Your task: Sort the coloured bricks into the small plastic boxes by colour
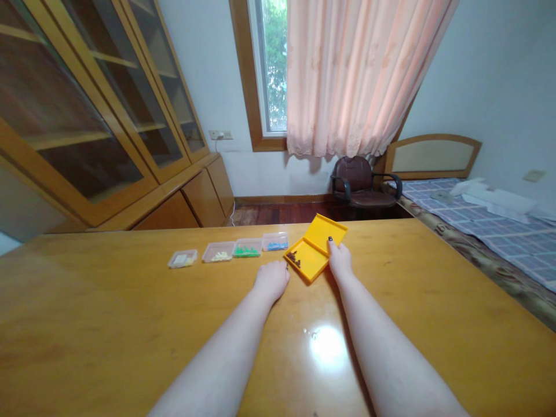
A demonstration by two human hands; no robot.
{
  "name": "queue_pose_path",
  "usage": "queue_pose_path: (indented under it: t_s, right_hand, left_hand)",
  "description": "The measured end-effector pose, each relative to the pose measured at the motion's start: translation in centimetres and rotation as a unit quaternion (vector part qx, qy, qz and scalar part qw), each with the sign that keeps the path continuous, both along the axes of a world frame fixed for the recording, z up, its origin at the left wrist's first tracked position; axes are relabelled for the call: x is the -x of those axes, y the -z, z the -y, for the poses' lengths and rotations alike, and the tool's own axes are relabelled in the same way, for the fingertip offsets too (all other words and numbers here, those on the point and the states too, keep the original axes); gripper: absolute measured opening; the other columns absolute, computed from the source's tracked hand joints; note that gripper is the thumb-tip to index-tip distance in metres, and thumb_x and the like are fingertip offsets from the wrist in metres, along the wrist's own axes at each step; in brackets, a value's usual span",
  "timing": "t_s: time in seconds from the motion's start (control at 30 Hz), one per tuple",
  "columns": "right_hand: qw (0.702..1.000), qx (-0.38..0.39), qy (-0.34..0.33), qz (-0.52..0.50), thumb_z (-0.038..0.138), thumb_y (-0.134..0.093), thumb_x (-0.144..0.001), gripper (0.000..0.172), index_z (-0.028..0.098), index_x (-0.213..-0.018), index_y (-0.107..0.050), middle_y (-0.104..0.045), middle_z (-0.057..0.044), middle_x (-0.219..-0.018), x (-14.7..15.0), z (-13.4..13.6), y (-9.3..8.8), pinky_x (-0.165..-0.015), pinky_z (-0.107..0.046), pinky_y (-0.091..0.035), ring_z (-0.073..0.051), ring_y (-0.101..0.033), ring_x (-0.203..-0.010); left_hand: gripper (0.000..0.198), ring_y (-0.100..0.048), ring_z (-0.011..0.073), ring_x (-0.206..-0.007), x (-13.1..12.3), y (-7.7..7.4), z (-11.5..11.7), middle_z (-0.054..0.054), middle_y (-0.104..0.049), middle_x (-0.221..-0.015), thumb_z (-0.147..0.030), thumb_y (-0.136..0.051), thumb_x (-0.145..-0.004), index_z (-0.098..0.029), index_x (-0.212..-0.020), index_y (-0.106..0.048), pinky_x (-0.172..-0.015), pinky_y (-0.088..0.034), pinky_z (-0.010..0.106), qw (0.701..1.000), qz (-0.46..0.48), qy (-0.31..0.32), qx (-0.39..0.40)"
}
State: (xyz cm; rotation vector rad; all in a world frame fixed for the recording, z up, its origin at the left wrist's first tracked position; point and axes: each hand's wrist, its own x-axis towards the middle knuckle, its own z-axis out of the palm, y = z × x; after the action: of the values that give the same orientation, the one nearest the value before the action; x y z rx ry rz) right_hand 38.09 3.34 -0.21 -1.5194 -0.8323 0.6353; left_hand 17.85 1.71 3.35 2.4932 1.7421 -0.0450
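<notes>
A yellow plastic box [311,263] lies tilted at an angle on the table, its hinged lid [320,227] folded open away from me. Small dark brown pieces [294,258] are gathered along the left side inside it. My right hand [340,260] grips the box's right edge near the hinge, thumb on top. My left hand [271,280] is closed beside the box's left corner; its fingers are mostly hidden, and I cannot make out what they hold.
Left of the box stand clear trays with blue pieces [277,247], green pieces [247,252], cream pieces [221,256] and pale pieces [185,260]. All rest on the wooden table [108,324]. Beyond are a brown armchair [354,179], a bed [438,200] and a glass-door cabinet [93,191].
</notes>
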Motion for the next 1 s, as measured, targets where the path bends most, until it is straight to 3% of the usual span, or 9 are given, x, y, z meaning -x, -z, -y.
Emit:
queue_pose_path:
  t_s: [0.3,0.5,0.63,0.8,1.0]
  right_hand:
    - [1.0,-0.009,-0.004,-0.019,0.056,-0.05,-0.071,0.05,0.011,-0.086,-0.065,-0.068,-0.013,-0.088,0.1,-0.2,0.2,-0.066,-0.03,-0.047,-0.025,-0.063,-0.08]
    - [1.0,-0.004,-0.001,-0.019,0.055,-0.05,-0.071,0.048,0.012,-0.085,-0.065,-0.068,-0.013,-0.089,0.1,-0.2,0.2,-0.066,-0.029,-0.047,-0.025,-0.063,-0.081]
    - [1.0,-0.011,0.001,-0.017,0.055,-0.05,-0.07,0.048,0.012,-0.085,-0.065,-0.069,-0.012,-0.085,0.1,-0.1,0.2,-0.066,-0.029,-0.047,-0.025,-0.063,-0.081]
    - [1.0,-0.011,-0.016,-0.024,0.055,-0.051,-0.07,0.047,0.012,-0.084,-0.065,-0.069,-0.012,-0.084,0.3,-0.1,0.1,-0.065,-0.03,-0.047,-0.025,-0.064,-0.079]
    - [1.0,-0.017,0.003,-0.026,0.056,-0.05,-0.07,0.048,0.012,-0.083,-0.065,-0.069,-0.012,-0.085,0.2,0.0,-0.2,-0.065,-0.029,-0.047,-0.025,-0.063,-0.08]
  left_hand:
    - [0.035,-0.061,0.0256,-0.083,0.3,0.2,0.0,0.011,-0.063,-0.089,-0.039,-0.03,-0.087,-0.018,-0.098,-0.055,-0.07,-0.045,0.038,1.0,0.009,-0.007,-0.023]
    - [0.029,-0.06,0.0238,-0.083,0.5,0.2,-0.2,0.011,-0.063,-0.089,-0.031,-0.032,-0.087,-0.019,-0.094,-0.057,-0.071,-0.044,0.035,1.0,0.009,-0.004,-0.006]
    - [0.029,-0.059,0.0206,-0.083,0.8,-0.4,-0.4,0.008,-0.063,-0.088,-0.031,-0.031,-0.089,-0.02,-0.091,-0.058,-0.073,-0.042,0.031,0.997,0.068,-0.029,-0.018]
    - [0.029,-0.055,0.0173,-0.092,0.9,-0.8,-0.5,0.007,-0.059,-0.103,-0.03,-0.036,-0.088,-0.021,-0.114,-0.047,-0.078,-0.04,0.027,0.981,0.174,-0.026,-0.076]
    - [0.022,-0.054,0.019,-0.095,0.8,-0.6,-0.4,0.008,-0.057,-0.102,-0.026,-0.038,-0.088,-0.02,-0.102,-0.053,-0.081,-0.039,0.029,0.99,0.108,-0.066,-0.057]
